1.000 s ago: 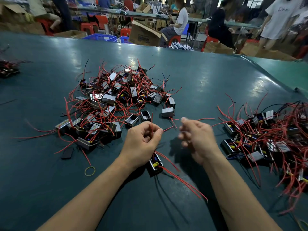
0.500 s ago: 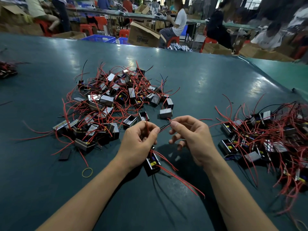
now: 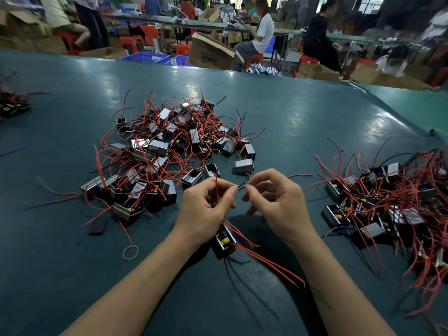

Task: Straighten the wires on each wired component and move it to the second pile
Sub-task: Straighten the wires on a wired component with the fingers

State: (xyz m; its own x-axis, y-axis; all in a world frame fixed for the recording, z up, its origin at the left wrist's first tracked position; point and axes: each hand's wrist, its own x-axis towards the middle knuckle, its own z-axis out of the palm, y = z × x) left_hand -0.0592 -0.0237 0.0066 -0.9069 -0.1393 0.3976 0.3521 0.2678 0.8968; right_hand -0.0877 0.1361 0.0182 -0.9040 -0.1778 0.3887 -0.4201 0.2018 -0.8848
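A dark green table (image 3: 278, 112) with a glossy, slightly wrinkled cover fills the near view; beyond its far edge is a busy workshop with seated people, red stools, blue crates (image 3: 145, 57) and cardboard boxes. One open box (image 3: 209, 53) carries printed writing, too blurred and turned to read.

A pile (image 3: 169, 151) of components with tangled red wires lies left of centre. A second pile (image 3: 392, 204) lies at the right edge. A rubber band (image 3: 130, 252) and a small black piece (image 3: 98, 226) rest near the first pile.

Both forearms reach in from the bottom. The left hand (image 3: 206, 209) is curled, thumb and forefinger pinched on a red wire (image 3: 216, 190) that stands up through them. The component (image 3: 224, 242) sits under its wrist, on or just above the table, with other red leads trailing toward the viewer. The right hand (image 3: 276, 202) faces it, thumb and forefinger closed on what seems a short dark wire end (image 3: 240, 186) bridging the two hands; its other fingers are loosely curled.
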